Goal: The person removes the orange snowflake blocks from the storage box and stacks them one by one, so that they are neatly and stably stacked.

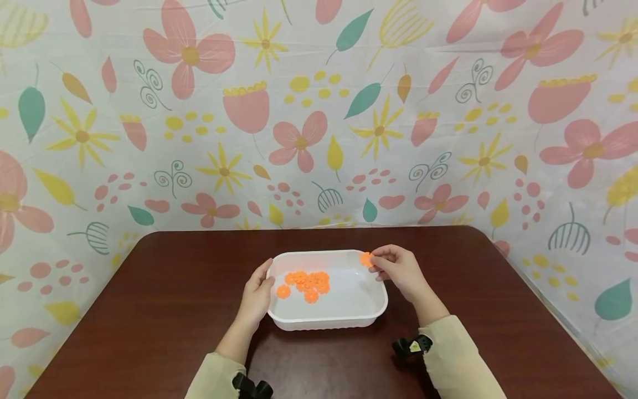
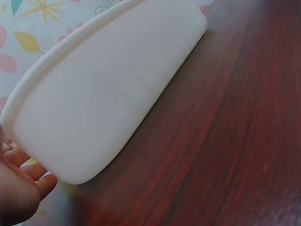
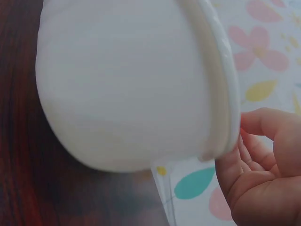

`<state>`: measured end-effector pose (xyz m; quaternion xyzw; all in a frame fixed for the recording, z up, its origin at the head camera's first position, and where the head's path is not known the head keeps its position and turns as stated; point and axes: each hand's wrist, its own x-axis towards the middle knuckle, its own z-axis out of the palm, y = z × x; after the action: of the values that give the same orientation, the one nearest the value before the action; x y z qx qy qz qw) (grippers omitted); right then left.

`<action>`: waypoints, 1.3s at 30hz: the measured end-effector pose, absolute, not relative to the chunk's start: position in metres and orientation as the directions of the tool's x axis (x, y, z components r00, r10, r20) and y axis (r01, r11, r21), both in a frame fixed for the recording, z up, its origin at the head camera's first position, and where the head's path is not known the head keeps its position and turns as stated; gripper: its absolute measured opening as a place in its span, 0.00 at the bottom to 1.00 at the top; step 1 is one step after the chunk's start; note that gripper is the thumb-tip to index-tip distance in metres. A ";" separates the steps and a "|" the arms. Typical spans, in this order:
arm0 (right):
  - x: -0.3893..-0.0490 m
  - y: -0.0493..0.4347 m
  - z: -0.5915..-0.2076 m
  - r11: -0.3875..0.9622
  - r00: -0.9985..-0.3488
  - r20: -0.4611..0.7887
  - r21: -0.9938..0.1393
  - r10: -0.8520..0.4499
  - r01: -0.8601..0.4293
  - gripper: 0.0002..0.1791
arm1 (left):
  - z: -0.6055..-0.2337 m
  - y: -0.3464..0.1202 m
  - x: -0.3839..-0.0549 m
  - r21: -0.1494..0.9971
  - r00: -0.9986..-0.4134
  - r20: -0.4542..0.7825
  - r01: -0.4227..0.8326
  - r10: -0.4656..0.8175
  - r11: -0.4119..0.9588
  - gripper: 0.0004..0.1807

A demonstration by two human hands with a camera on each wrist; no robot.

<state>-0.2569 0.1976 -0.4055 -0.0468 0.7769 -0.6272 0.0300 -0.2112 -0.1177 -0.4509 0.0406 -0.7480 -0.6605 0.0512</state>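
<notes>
Cannot see the cut-off near edge of the tabletop, nor fully make out the overlapping orange pieces.

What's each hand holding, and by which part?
Right hand: orange piece, pinched at its right edge. Left hand: white tray, held at its left end.

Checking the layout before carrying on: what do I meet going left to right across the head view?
Left sleeve, left hand, orange pieces lying in the white tray, pinched orange piece, right hand, right sleeve.
</notes>
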 end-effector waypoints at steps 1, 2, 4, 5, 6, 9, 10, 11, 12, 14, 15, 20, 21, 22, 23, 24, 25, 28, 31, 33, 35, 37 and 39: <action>-0.257 0.200 -0.407 0.191 -0.995 0.008 -0.981 -0.102 -0.028 0.16 | -0.451 -0.118 -0.211 0.992 -0.991 0.020 0.004 -0.129 0.126 0.26; -0.256 0.201 -0.407 0.174 -0.996 0.005 -0.985 -0.094 -0.021 0.17 | -0.451 -0.118 -0.211 0.992 -0.992 0.016 0.000 -0.129 0.124 0.26; -0.255 0.205 -0.409 0.145 -0.996 -0.002 -0.989 -0.084 -0.010 0.18 | -0.452 -0.118 -0.211 0.992 -0.992 0.014 -0.002 -0.127 0.124 0.26; -0.254 0.207 -0.410 0.133 -0.997 -0.008 -0.991 -0.080 -0.003 0.18 | -0.452 -0.118 -0.211 0.993 -0.992 0.012 -0.003 -0.123 0.121 0.26; -0.252 0.209 -0.411 0.122 -0.997 -0.014 -0.993 -0.074 0.005 0.18 | -0.453 -0.118 -0.211 0.993 -0.993 0.011 -0.003 -0.119 0.119 0.26; -0.250 0.214 -0.414 0.092 -0.998 -0.030 -0.995 -0.057 0.025 0.18 | -0.454 -0.118 -0.210 0.993 -0.994 0.008 -0.004 -0.104 0.115 0.26; -0.249 0.216 -0.414 0.085 -0.998 -0.031 -0.996 -0.049 0.027 0.18 | -0.454 -0.118 -0.210 0.993 -0.995 0.011 -0.001 -0.101 0.116 0.26; -0.249 0.217 -0.415 0.078 -0.999 -0.029 -0.997 -0.043 0.025 0.18 | -0.454 -0.118 -0.210 0.993 -0.995 0.015 0.004 -0.099 0.115 0.26; -0.249 0.219 -0.415 0.071 -0.999 -0.026 -0.997 -0.036 0.024 0.17 | -0.454 -0.119 -0.211 0.993 -0.995 0.020 0.008 -0.098 0.117 0.26; -0.250 0.221 -0.415 0.060 -0.999 -0.020 -0.998 -0.026 0.018 0.16 | -0.453 -0.120 -0.212 0.992 -0.995 0.027 0.015 -0.101 0.122 0.26; -0.251 0.222 -0.416 0.057 -1.000 -0.019 -0.998 -0.023 0.017 0.16 | -0.453 -0.121 -0.212 0.992 -0.994 0.030 0.017 -0.104 0.126 0.26; -0.254 0.225 -0.418 0.044 -1.000 -0.024 -0.999 -0.017 0.023 0.15 | -0.450 -0.126 -0.213 0.992 -0.994 0.015 0.001 -0.113 0.129 0.26; -0.255 0.225 -0.419 0.044 -1.000 -0.026 -0.999 -0.013 0.026 0.15 | -0.450 -0.127 -0.213 0.992 -0.994 0.013 -0.001 -0.113 0.127 0.26; -0.256 0.225 -0.420 0.044 -1.000 -0.030 -0.999 -0.009 0.029 0.15 | -0.449 -0.128 -0.213 0.992 -0.994 0.012 -0.002 -0.113 0.125 0.26; -0.257 0.226 -0.422 0.047 -0.999 -0.034 -0.998 -0.004 0.034 0.16 | -0.449 -0.129 -0.213 0.993 -0.994 0.011 -0.003 -0.112 0.122 0.26; -0.258 0.226 -0.423 0.049 -0.999 -0.042 -0.998 0.002 0.043 0.16 | -0.448 -0.129 -0.213 0.993 -0.994 0.008 -0.005 -0.112 0.119 0.26; -0.259 0.226 -0.424 0.060 -0.999 -0.049 -0.997 0.005 0.049 0.17 | -0.448 -0.130 -0.213 0.993 -0.994 0.004 -0.009 -0.112 0.118 0.26; -0.259 0.228 -0.429 0.092 -0.996 -0.078 -0.992 0.032 0.081 0.18 | -0.447 -0.130 -0.211 0.992 -0.994 -0.005 -0.019 -0.112 0.127 0.26; -0.258 0.231 -0.434 0.122 -0.994 -0.100 -0.987 0.053 0.106 0.19 | -0.448 -0.130 -0.209 0.990 -0.994 -0.016 -0.031 -0.112 0.135 0.26; -0.258 0.234 -0.437 0.122 -0.991 -0.115 -0.985 0.068 0.122 0.19 | -0.449 -0.130 -0.208 0.990 -0.993 -0.012 -0.028 -0.114 0.136 0.26; -0.260 0.238 -0.439 0.109 -0.989 -0.124 -0.985 0.075 0.132 0.19 | -0.449 -0.130 -0.208 0.991 -0.994 -0.006 -0.021 -0.114 0.134 0.26; -0.262 0.242 -0.441 0.092 -0.988 -0.129 -0.986 0.079 0.136 0.18 | -0.449 -0.129 -0.209 0.991 -0.994 0.002 -0.014 -0.113 0.132 0.26; -0.264 0.247 -0.443 0.085 -0.987 -0.135 -0.986 0.087 0.143 0.17 | -0.449 -0.128 -0.210 0.992 -0.994 0.005 -0.009 -0.110 0.126 0.26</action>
<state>-0.2641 0.2466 -0.4432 0.0781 0.7363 -0.6718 0.0206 -0.2102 -0.1283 -0.4490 0.0394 -0.7494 -0.6599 0.0382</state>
